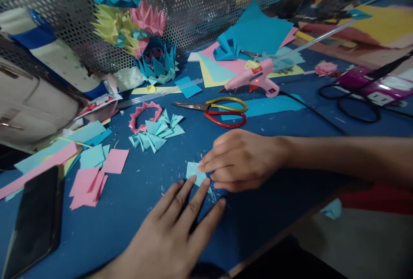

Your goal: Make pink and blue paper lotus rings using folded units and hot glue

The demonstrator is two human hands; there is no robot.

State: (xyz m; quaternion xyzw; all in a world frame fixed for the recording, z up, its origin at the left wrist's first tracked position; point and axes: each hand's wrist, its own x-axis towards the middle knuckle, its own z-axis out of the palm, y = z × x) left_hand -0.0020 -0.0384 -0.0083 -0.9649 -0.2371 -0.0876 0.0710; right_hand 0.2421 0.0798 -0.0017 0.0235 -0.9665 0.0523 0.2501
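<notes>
A small light-blue paper piece (194, 171) lies flat on the blue table (135, 236). My left hand (180, 223) has its fingers spread, two fingertips on the paper's lower edge. From the right, my right hand (243, 160) touches the paper with its fingertips; its fingers are bent and close together, and its thumb is hard to make out. Just behind lie folded light-blue paper points (158, 132) and a pink pointed paper ring (145, 115). Scissors (216, 109) with one yellow and one red handle lie above my right hand.
Pink squares (88, 186) and a black phone (37, 218) lie at left. Behind the scissors is a pink glue gun (254, 79) with its cord. A purple power strip (371, 83) is at right. Paper crowns (158, 59) stand by the perforated metal panel (193, 7).
</notes>
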